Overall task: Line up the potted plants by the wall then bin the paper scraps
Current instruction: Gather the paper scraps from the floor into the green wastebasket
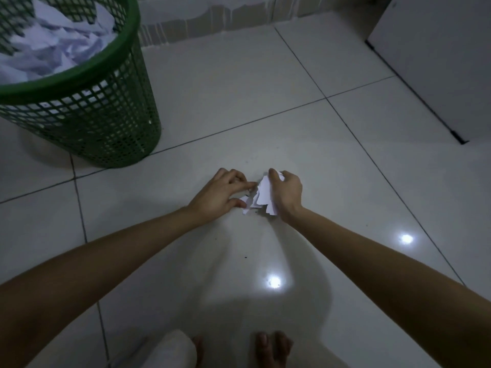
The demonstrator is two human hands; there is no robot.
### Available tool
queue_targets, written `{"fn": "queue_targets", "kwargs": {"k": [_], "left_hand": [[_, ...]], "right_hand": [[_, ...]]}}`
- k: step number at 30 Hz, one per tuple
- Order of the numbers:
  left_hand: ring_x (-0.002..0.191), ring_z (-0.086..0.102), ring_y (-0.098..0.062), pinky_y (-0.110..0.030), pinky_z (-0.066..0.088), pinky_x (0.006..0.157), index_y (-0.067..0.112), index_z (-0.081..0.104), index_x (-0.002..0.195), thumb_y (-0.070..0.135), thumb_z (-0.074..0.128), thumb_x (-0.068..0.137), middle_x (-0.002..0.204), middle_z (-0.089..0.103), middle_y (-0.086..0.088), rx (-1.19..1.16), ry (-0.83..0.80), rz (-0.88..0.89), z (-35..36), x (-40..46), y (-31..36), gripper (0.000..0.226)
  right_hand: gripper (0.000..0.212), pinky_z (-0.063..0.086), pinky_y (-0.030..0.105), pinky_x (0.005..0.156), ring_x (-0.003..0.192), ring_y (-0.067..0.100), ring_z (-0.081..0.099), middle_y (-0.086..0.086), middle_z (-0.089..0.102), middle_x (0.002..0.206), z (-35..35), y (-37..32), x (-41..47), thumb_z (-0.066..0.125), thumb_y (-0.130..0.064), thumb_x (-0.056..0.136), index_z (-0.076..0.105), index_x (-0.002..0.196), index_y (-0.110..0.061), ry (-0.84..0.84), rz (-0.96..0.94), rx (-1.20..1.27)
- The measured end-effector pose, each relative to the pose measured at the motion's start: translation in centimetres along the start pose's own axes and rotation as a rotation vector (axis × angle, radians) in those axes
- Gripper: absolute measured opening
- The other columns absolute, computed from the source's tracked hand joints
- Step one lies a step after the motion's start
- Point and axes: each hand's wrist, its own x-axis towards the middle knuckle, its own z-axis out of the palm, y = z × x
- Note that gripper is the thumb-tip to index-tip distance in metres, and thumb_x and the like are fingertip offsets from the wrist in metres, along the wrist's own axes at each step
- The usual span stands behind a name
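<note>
head view, looking down at glossy floor tiles [239, 83] with two bare forearms reaching forward. left hand [220, 191] low over the floor, fingers curled, thumb and forefinger pinching the near edge of the paper scraps [261, 195]. right hand [288, 193] cupped round the other side of the same small heap, fingers bent over its top, gripping. scraps bunched between both hands, resting on or just above the tile, cannot tell which. green mesh bin [87, 110] standing well apart to the upper left, already heaped with crumpled paper [53, 46]. no potted plants in view, so impossible to judge that part; looks like the binning stage, gathering not yet finished. risks from here: loose torn pieces slipping out from under the heap on lifting, since only the edges are pinched; small bits left behind on the white tile, hard to spot in dim light; a full bin shedding paper over its rim when more is dropped on top.
</note>
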Motion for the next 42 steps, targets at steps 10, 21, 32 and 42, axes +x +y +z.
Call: {"fn": "queue_targets", "kwargs": {"k": [10,21,32,42], "left_hand": [[0.078,0.044,-0.010,-0.016,0.030,0.066,-0.001,0.073,0.088,0.012,0.062,0.076,0.078,0.066,-0.015,-0.170,0.185,-0.038,1.5,0.3,0.4,0.021],[0.066,0.032,-0.012,-0.028,0.032,0.059,0.003,0.059,0.064,-0.005,0.060,0.074,0.063,0.057,-0.010,0.002,0.230,0.016,2.2,0.6,1.0,0.013],[0.065,0.033,-0.014,-0.025,0.026,0.058,0.003,0.056,0.062,0.001,0.035,0.073,0.061,0.057,-0.010,0.028,0.184,0.054,2.0,0.1,1.9,0.024],[0.077,0.057,-0.017,-0.012,0.035,0.059,0.000,0.067,0.080,0.000,0.058,0.086,0.083,0.068,-0.011,-0.337,0.282,-0.507,-0.9,1.1,3.0,0.011]], "right_hand": [[0.034,0.037,0.028,0.064,0.070,0.022,0.049,0.031,0.054,0.076,-0.1,0.4,-0.4,0.047,-0.017,0.091,0.054,0.083,0.016,0.003,-0.013,0.059],[0.037,0.040,0.029,0.064,0.069,0.022,0.049,0.035,0.061,0.093,-0.1,0.5,-0.6,0.048,-0.017,0.091,0.055,0.091,0.019,0.014,-0.026,0.066],[0.024,0.039,0.015,0.045,0.058,0.018,0.049,0.014,0.055,0.067,-1.5,0.7,-1.1,0.047,-0.017,0.092,0.052,0.076,0.001,-0.010,0.068,0.120],[0.018,0.040,0.029,0.063,0.066,0.023,0.050,0.015,0.054,0.073,-2.1,0.5,-0.7,0.047,-0.019,0.087,0.049,0.074,-0.007,-0.016,0.146,0.232]]}}
